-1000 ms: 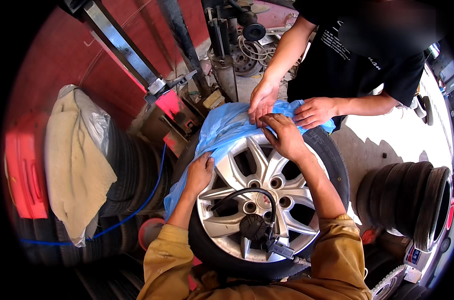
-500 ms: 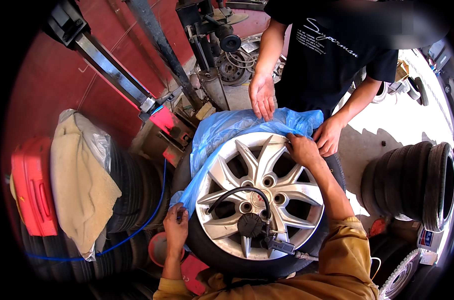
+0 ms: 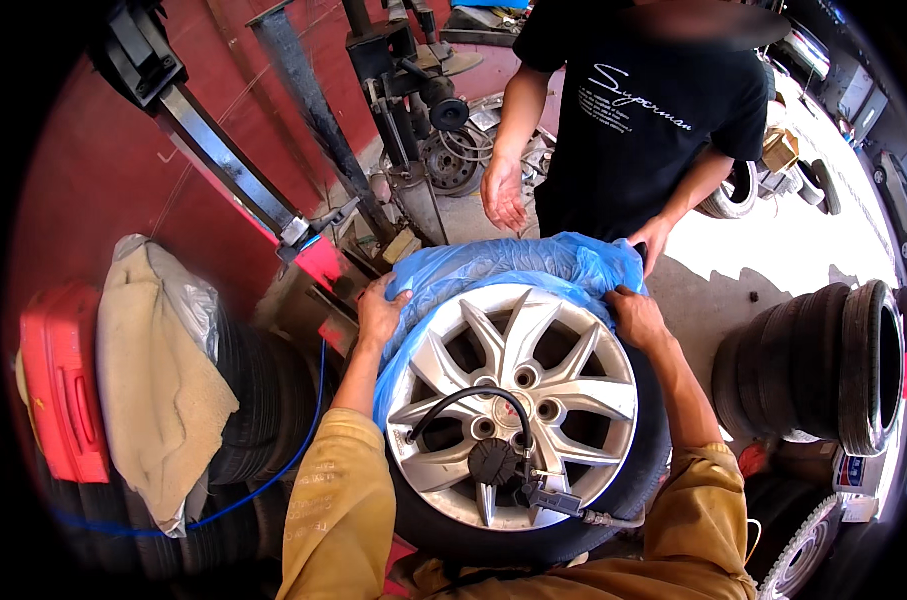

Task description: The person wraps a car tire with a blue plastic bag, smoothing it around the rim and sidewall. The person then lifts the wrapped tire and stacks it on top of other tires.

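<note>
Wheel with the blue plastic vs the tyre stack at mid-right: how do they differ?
The wheel has a silver spoked rim; the tyre stack shows none.
The wheel is partly covered by blue plastic; the tyre stack's visible side is bare.
The wheel is a single piece; the tyre stack is several.
Shared: both show black rubber.

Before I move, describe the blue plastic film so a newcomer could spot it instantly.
Find the big silver alloy wheel at centre, in its black tire. Over the tire's far edge, between the wearer's left hand and right hand, lies blue plastic film. It's wide and crumpled, unlike the thin blue hose at left.
</note>
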Available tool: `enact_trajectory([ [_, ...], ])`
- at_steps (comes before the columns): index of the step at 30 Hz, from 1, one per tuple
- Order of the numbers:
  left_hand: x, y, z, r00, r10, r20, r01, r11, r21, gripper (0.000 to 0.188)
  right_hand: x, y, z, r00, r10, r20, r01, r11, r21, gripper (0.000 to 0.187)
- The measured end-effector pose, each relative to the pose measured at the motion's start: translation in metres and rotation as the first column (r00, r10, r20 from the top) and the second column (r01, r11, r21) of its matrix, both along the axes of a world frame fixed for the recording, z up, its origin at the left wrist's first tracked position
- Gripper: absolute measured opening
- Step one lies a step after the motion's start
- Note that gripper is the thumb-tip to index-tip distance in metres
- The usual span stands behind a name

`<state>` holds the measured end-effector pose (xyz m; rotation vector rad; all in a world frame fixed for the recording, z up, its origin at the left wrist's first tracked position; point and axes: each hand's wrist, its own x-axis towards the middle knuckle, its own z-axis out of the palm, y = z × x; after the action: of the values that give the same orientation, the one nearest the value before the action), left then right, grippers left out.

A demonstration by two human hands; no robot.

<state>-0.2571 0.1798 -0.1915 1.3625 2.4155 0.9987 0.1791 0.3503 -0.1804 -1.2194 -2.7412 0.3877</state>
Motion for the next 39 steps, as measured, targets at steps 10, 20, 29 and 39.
enact_trajectory([
  [10, 0.02, -0.031, -0.021, 0.936, -0.3, -0.184, 0.337, 0.913, 0.231, 0.022, 0.072, -0.025, 0.069, 0.98, -0.197, -0.005, 0.167, 0.848, -0.504, 0.027],
  [20, 0.046, -0.015, -0.006, 0.967, -0.227, -0.118, 0.251, 0.931, 0.265, 0.033, -0.016, 0.061, 0.032, 0.973, -0.171, -0.156, 0.12, 0.948, -0.294, 0.057],
  [29, 0.047, -0.039, -0.008, 0.922, -0.388, 0.0, 0.387, 0.92, 0.063, 0.034, 0.084, -0.071, -0.013, 0.978, -0.206, 0.026, 0.206, 0.979, 0.013, 0.017],
  [39, 0.043, -0.022, -0.019, 0.941, -0.321, 0.11, 0.321, 0.947, 0.022, 0.033, 0.105, -0.085, 0.093, 0.896, -0.113, 0.43, 0.265, 0.912, -0.313, 0.021],
])
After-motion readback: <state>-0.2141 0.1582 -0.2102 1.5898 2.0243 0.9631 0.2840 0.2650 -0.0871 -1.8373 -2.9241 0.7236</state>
